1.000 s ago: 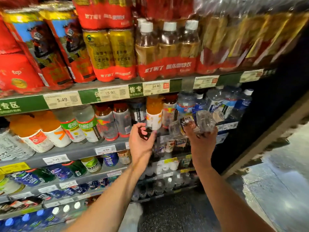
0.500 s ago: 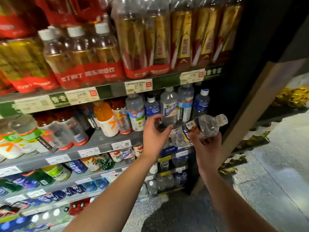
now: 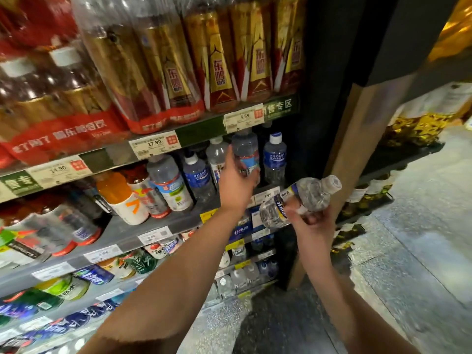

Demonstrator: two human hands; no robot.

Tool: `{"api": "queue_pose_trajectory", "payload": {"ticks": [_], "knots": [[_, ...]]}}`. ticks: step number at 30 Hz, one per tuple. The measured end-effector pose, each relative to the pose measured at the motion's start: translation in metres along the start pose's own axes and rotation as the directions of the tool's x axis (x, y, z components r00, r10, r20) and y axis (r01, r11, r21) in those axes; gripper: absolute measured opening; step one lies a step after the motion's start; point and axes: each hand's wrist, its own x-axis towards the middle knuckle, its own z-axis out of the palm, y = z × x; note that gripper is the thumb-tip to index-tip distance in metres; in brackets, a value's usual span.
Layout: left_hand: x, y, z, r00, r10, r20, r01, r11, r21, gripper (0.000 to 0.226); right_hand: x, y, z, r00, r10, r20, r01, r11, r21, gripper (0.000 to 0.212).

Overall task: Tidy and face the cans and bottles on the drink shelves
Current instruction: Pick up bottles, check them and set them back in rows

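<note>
My left hand (image 3: 236,181) reaches into the second shelf and grips a clear bottle with a blue and red label (image 3: 246,154) standing near the shelf's right end. My right hand (image 3: 310,218) holds a clear water bottle with a blue label (image 3: 298,200) tilted on its side in front of the shelf edge, its white cap pointing right. Two Pocari Sweat bottles flank the gripped bottle, one at the right end (image 3: 274,159) and one to the left (image 3: 198,177).
Shrink-wrapped gold and red drink packs (image 3: 178,72) fill the top shelf. An orange-capped bottle (image 3: 122,198) and others stand left on the second shelf (image 3: 127,229). Lower shelves hold small bottles. A dark upright post (image 3: 319,98) ends the unit; the floor (image 3: 408,264) lies to the right.
The view has shifted right along the shelves. My left hand has risen from the shelf front and closed round the standing bottle. My right hand still holds the tilted water bottle.
</note>
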Motion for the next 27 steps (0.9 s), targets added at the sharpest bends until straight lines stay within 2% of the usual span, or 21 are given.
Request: {"api": "queue_pose_trajectory", "payload": {"ticks": [5,7,9,13,18,23,27], "knots": [[0.016,0.011,-0.001,1.0,-0.007,0.027,0.005,0.998,0.067,0.07,0.003,0.005,0.0,0.999,-0.017,0.029,0.019,0.998,-0.053,0.069],[0.019,0.015,0.002,1.0,-0.023,-0.007,0.023,0.997,0.071,0.066,0.004,0.008,-0.001,0.999,-0.009,0.048,0.011,0.999,-0.051,0.069],[0.021,0.019,0.005,0.997,-0.048,-0.054,0.053,0.995,0.081,0.067,0.004,0.008,-0.001,0.998,0.014,0.063,-0.011,0.999,-0.049,0.068],[0.026,0.029,0.011,0.981,-0.122,-0.151,0.145,0.978,0.151,0.069,0.007,0.011,-0.001,0.996,0.035,0.08,-0.027,0.995,-0.091,0.052],[0.033,0.04,0.015,0.968,-0.185,-0.17,0.22,0.952,0.214,0.068,0.009,0.009,-0.004,0.996,0.019,0.085,-0.012,0.996,-0.083,0.06],[0.006,0.033,0.011,0.966,-0.115,-0.231,0.14,0.986,0.095,0.082,0.01,0.007,-0.007,0.998,0.008,0.069,-0.002,0.996,-0.085,0.068],[-0.025,0.018,0.01,0.967,-0.038,-0.252,0.037,0.999,-0.007,0.081,0.015,-0.002,-0.004,0.994,-0.031,0.1,0.039,0.996,-0.082,0.072]]}}
